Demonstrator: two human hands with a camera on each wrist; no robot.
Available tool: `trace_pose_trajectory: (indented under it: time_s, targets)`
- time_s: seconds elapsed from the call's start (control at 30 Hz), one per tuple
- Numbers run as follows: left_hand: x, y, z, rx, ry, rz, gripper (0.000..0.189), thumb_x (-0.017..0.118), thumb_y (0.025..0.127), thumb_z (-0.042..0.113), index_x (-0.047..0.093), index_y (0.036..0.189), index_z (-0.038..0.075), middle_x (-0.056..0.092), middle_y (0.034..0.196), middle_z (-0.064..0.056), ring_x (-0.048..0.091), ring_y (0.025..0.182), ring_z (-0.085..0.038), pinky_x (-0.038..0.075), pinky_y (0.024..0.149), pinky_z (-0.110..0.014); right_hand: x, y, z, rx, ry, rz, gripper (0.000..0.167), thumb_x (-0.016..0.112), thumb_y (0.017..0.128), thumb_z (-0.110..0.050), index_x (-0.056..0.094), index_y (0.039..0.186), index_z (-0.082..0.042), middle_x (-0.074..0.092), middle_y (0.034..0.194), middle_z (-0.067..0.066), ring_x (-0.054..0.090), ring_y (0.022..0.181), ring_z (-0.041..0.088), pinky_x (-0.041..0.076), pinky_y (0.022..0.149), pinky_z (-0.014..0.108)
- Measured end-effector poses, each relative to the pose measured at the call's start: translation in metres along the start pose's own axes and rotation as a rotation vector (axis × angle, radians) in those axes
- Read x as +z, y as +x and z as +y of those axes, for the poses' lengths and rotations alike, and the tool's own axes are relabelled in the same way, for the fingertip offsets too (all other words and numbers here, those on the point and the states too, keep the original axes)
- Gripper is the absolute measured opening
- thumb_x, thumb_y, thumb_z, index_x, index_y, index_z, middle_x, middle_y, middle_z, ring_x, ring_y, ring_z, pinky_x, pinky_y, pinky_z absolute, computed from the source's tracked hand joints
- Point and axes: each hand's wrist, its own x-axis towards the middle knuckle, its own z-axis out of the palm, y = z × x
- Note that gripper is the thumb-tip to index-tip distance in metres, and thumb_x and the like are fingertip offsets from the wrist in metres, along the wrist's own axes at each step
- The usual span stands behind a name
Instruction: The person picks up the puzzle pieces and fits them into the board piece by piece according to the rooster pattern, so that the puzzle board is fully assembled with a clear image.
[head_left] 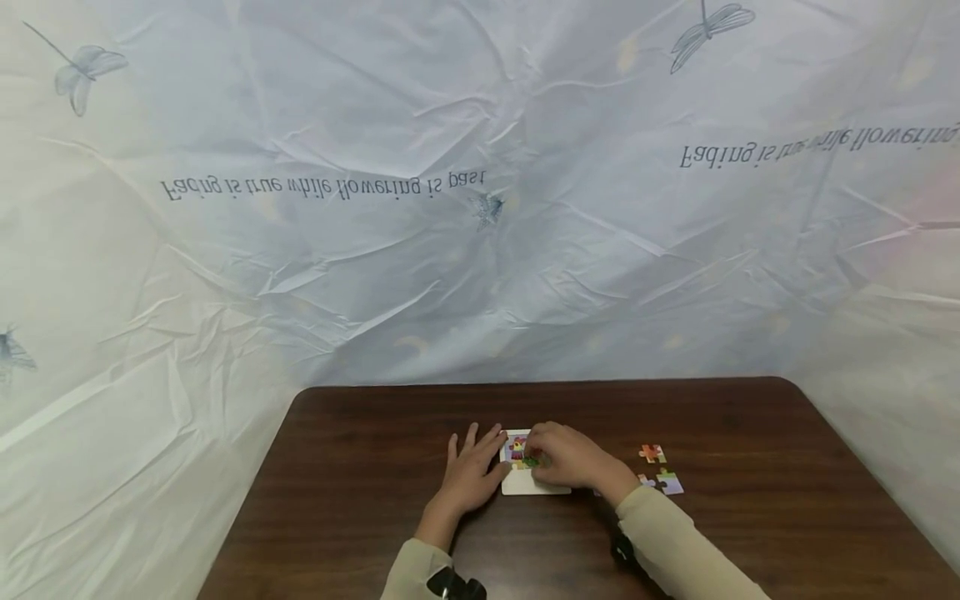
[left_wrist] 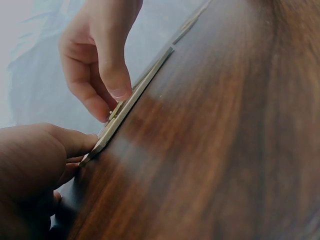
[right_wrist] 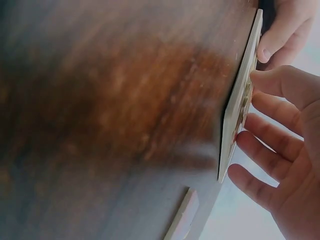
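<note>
A small white puzzle tray (head_left: 534,484) lies on the table, its far part filled with colourful pieces and its near strip bare white. My left hand (head_left: 471,473) rests at the tray's left side with fingers spread, the thumb touching its edge (left_wrist: 92,150). Over the tray, my right hand (head_left: 576,457) pinches a green puzzle piece (head_left: 531,461) between thumb and fingertips, down at the picture. The other right-hand fingers (right_wrist: 252,185) are spread along the tray, and this hand hides the tray's right part.
Right of the tray lie loose puzzle pieces: an orange-red group (head_left: 652,453) and a lilac and green group (head_left: 670,482), partly covered by the right wrist. The brown table (head_left: 360,500) ends at a hanging pale printed cloth (head_left: 420,275).
</note>
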Motion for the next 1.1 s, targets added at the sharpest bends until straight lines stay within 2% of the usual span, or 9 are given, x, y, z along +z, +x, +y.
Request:
trace_pose_trajectory:
  time_s: [0.33, 0.7, 0.9, 1.1]
  targets:
    - [-0.0015, -0.0001, 0.0017, 0.004, 0.0, -0.002, 0.057, 0.058, 0.109, 0.036, 0.049, 0.16, 0.011, 0.04, 0.168, -0.008, 0.018, 0.159, -0.045, 0.003, 0.124, -0.071, 0.0021, -0.0005, -0.0013, 0.018, -0.048, -0.014, 0.018, 0.081, 0.093, -0.013, 0.081, 0.111, -0.011, 0.071, 0.12, 0.003, 0.066, 0.109, 0.023, 0.059, 0.09, 0.043]
    - [-0.0023, -0.0002, 0.0019, 0.004, -0.003, -0.009, 0.057, 0.057, 0.11, 0.036, 0.048, 0.16, 0.011, 0.04, 0.168, -0.008, 0.017, 0.159, -0.045, 0.002, 0.124, -0.071, 0.0016, 0.0018, -0.0021, -0.001, -0.045, -0.001, 0.015, 0.084, 0.091, -0.014, 0.082, 0.105, -0.01, 0.07, 0.114, 0.005, 0.069, 0.094, 0.017, 0.06, 0.082, 0.039]
    - [-0.0025, 0.0003, 0.0012, 0.004, -0.005, -0.006, 0.057, 0.057, 0.11, 0.036, 0.048, 0.16, 0.011, 0.04, 0.168, -0.008, 0.017, 0.159, -0.045, 0.002, 0.124, -0.071, -0.0006, 0.0017, -0.0021, 0.025, 0.005, -0.013, 0.012, 0.082, 0.092, -0.01, 0.081, 0.104, -0.011, 0.067, 0.111, 0.002, 0.066, 0.092, 0.015, 0.059, 0.08, 0.037]
    - [-0.0022, 0.0, 0.001, 0.003, -0.009, -0.007, 0.057, 0.057, 0.11, 0.036, 0.048, 0.16, 0.011, 0.04, 0.168, -0.008, 0.017, 0.159, -0.045, 0.002, 0.124, -0.071, 0.0007, 0.0018, -0.0007, 0.033, 0.002, -0.02, 0.012, 0.081, 0.092, -0.011, 0.08, 0.105, -0.013, 0.067, 0.108, 0.0, 0.064, 0.094, 0.014, 0.058, 0.079, 0.037]
